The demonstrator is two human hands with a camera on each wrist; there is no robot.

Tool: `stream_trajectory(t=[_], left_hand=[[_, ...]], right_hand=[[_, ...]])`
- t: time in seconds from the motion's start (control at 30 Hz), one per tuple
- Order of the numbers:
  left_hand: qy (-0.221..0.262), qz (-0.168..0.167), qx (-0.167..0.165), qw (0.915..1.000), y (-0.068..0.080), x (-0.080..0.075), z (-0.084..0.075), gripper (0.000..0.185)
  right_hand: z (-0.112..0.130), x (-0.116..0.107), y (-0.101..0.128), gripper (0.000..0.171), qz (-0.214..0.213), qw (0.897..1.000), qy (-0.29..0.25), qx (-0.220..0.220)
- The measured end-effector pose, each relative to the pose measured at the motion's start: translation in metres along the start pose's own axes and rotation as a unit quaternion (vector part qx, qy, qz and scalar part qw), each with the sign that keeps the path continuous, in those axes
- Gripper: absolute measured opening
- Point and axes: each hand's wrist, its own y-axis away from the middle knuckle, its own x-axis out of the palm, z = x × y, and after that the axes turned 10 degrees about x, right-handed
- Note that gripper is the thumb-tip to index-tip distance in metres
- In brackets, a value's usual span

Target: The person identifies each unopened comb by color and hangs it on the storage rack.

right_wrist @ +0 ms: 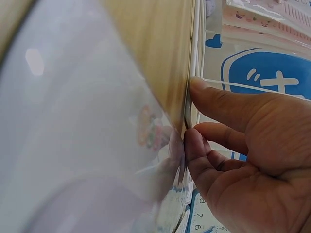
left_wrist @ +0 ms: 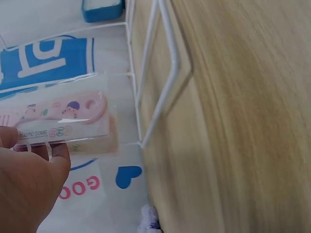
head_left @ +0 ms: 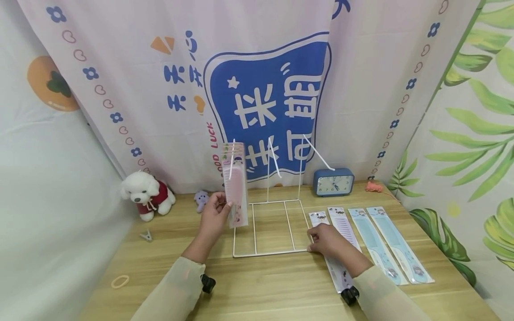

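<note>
My left hand pinches the lower edge of a packaged pink comb, the front one of several hanging from the left hook of a white wire display rack. In the left wrist view, the comb's pink handle shows through its clear sleeve, with another pack behind it. The rack's middle hook and right hook carry nothing. At the rack's front right corner, my right hand grips the base wire between thumb and fingers. A packaged comb lies partly hidden under that hand.
To the right lie a purple packaged comb and two blue packaged combs. Behind them stand a blue clock and a coral-coloured bundle. At left are a plush dog, a small purple toy, a clip and a band.
</note>
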Motion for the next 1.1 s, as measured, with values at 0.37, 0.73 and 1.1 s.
stream_trajectory(t=[0.37,0.73,1.1], left_hand=[[-0.014,-0.008,-0.018,0.9997,-0.007,0.003,0.02,0.018],[-0.068,-0.026,-0.022,0.9971,-0.004,-0.001,0.025,0.022],[-0.28,0.28,0.013,0.9182,0.038,-0.019,0.031,0.049]], right_hand=[[0.002,-0.001,0.001,0.048,0.0,1.0,-0.001,-0.001],[0.001,-0.001,0.001,0.047,-0.004,1.0,0.001,-0.008],[-0.001,-0.002,0.002,0.048,-0.011,1.0,0.001,-0.019]])
